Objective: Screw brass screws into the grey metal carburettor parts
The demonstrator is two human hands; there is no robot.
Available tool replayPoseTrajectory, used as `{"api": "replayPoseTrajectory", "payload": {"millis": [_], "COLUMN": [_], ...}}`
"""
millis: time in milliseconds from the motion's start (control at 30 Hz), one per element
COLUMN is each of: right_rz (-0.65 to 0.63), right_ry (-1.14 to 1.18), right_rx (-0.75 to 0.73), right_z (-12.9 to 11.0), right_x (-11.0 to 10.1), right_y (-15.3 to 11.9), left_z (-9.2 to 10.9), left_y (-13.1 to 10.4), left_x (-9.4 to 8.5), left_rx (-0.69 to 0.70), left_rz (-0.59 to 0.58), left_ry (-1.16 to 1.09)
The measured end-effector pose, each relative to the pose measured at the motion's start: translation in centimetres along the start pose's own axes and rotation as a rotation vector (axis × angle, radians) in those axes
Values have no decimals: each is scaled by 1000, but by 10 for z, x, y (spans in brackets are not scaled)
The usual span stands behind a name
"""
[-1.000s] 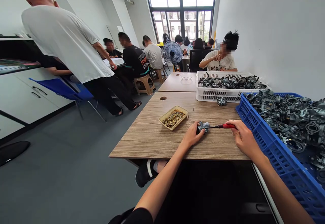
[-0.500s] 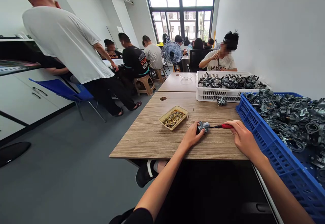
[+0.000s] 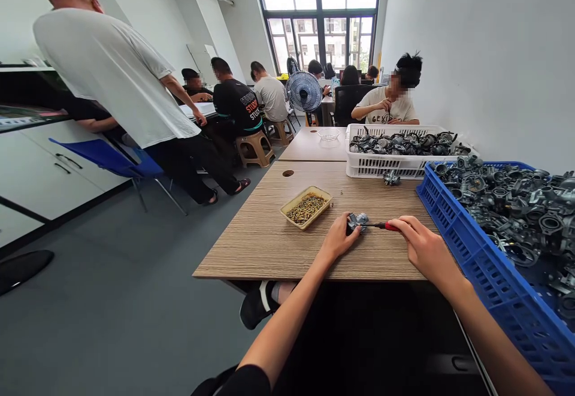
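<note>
My left hand [image 3: 340, 237] is closed around a small grey metal carburetor [image 3: 358, 220], steadying it on the wood-grain table [image 3: 265, 246]. From the right, my right hand [image 3: 420, 243] grips a screwdriver [image 3: 390, 226] with a red and black handle. Its dark shaft points level at the carburetor's right side; whether the tip sits in a screw is too small to tell. Left of the carburetor stands a cream tray [image 3: 306, 207] of small brass-coloured parts.
A blue crate [image 3: 483, 288] heaped with carburetors borders my right arm. Behind it stands a white basket [image 3: 381, 168] of similar parts, with one loose carburetor [image 3: 392, 177] in front. Across the table a co-worker [image 3: 395, 99] sits; another person [image 3: 112, 78] stands at left.
My right hand has shifted left along the screwdriver's handle, covering more of it. My left hand and the carburetor stay nearly in place.
</note>
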State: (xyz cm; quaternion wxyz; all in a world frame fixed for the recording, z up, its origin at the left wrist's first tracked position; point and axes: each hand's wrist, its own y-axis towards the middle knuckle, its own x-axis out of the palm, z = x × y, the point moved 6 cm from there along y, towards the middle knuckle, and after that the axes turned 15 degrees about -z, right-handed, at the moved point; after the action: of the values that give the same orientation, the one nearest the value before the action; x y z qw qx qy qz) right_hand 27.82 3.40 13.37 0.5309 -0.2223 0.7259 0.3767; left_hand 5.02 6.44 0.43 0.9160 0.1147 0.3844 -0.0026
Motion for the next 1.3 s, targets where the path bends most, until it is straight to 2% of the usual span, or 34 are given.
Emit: {"api": "replayPoseTrajectory", "payload": {"millis": [500, 1100, 1300], "right_rz": [-5, 4, 1], "right_ry": [-153, 80, 101], "right_rx": [-4, 122, 108], "right_z": [-5, 9, 8], "right_x": [6, 17, 17], "right_y": [-1, 1, 2], "left_z": [-5, -2, -2], "left_y": [0, -1, -1], "left_x": [-2, -8, -8], "left_rx": [-54, -58, -71], "left_rz": [52, 72, 61], "left_ry": [-18, -55, -71]}}
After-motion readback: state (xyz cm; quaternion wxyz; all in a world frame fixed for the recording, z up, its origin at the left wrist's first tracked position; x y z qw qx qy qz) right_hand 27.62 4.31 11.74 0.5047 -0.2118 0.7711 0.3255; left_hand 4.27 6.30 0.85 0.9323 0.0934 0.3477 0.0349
